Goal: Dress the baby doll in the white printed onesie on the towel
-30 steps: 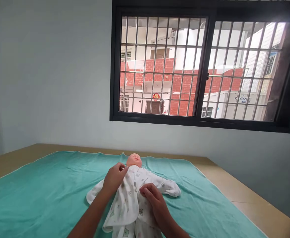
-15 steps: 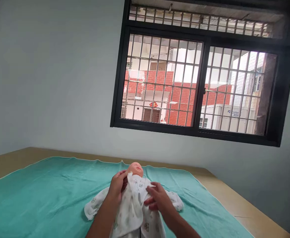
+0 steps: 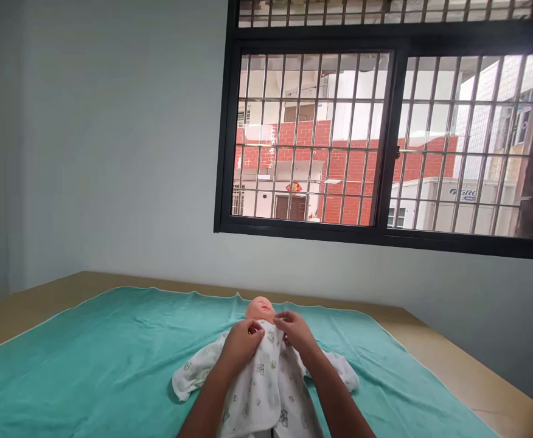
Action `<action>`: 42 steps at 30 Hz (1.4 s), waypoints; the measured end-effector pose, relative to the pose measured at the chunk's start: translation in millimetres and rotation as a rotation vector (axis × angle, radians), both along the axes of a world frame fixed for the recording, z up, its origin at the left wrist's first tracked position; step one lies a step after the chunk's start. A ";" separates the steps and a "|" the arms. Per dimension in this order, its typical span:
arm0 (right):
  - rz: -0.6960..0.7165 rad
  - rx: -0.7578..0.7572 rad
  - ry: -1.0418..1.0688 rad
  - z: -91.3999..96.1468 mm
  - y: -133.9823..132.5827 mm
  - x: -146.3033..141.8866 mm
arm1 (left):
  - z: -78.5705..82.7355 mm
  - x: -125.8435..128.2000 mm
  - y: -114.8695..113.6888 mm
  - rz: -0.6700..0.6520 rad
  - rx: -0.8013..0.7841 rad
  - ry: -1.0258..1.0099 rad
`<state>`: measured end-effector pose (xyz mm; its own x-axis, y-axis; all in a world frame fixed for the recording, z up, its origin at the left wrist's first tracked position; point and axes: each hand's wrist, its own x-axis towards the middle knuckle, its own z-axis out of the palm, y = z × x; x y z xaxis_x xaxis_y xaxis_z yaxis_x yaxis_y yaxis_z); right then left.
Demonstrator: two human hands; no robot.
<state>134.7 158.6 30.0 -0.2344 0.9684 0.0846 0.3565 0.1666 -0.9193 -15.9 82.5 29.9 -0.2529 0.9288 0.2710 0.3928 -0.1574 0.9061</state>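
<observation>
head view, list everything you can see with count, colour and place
doll: 1, pinkish head, lying on the cloth
jacket: 1, white with small prints, on the doll
cloth: 1, teal, spread over the table
table: 1, tan, under the cloth
wall: 1, pale grey, behind the table
window: 1, black-framed, upper right
bars: many, silvery, across the window
building: at least 1, red and white, outside
left hand: 1, brown, at the jacket's neckline
right hand: 1, brown, beside the neckline
</observation>
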 end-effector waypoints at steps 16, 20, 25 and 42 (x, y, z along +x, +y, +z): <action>0.418 -0.056 -0.394 27.5 -21.1 38.3 | 8.6 11.3 -43.6 -0.242 -0.018 0.263; 0.503 -0.046 -0.425 32.1 -29.9 40.5 | 18.3 12.3 -51.1 -0.311 -0.133 0.353; 0.475 -0.007 -0.375 27.5 -27.5 31.2 | 23.3 10.1 -53.2 -0.321 -0.176 0.347; -0.001 0.083 0.018 -6.5 -13.7 -4.9 | 17.8 -6.6 -19.5 -0.091 -0.029 -0.204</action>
